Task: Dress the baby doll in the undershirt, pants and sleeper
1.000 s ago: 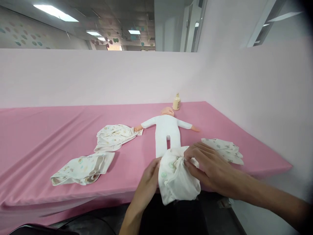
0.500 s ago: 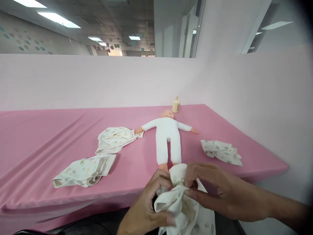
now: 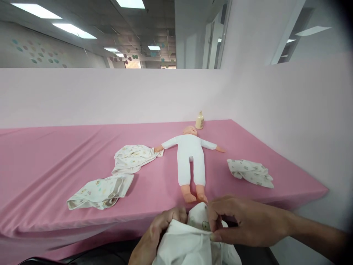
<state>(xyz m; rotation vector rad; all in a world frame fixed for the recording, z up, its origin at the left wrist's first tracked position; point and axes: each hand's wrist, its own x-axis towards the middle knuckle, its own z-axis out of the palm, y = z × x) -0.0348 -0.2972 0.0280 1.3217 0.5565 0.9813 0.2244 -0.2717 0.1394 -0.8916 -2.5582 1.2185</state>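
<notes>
In front of me, at the near edge of the table, I hold a white printed baby garment (image 3: 187, 243). My left hand (image 3: 160, 228) is wrapped around its left side, with part of the fingers hidden by the fabric. With thumb and fingertips, my right hand (image 3: 237, 221) pinches the cloth's edge on the right. A baby doll (image 3: 191, 158) in a white suit lies on its back just beyond, arms spread and bare feet toward my hands. Neither hand touches the doll.
Two printed baby garments, one bunched (image 3: 134, 158) and one folded (image 3: 102, 191), lie left of the doll on the pink-covered table (image 3: 82, 154). Another folded printed cloth (image 3: 250, 172) lies to the right. A pump bottle (image 3: 199, 120) stands by the doll's head. White walls (image 3: 110, 95) border the table.
The garment has been spread wider and lowered, and my left hand has shifted round its side. My right hand keeps its pinch, slightly lower. The doll's feet now show.
</notes>
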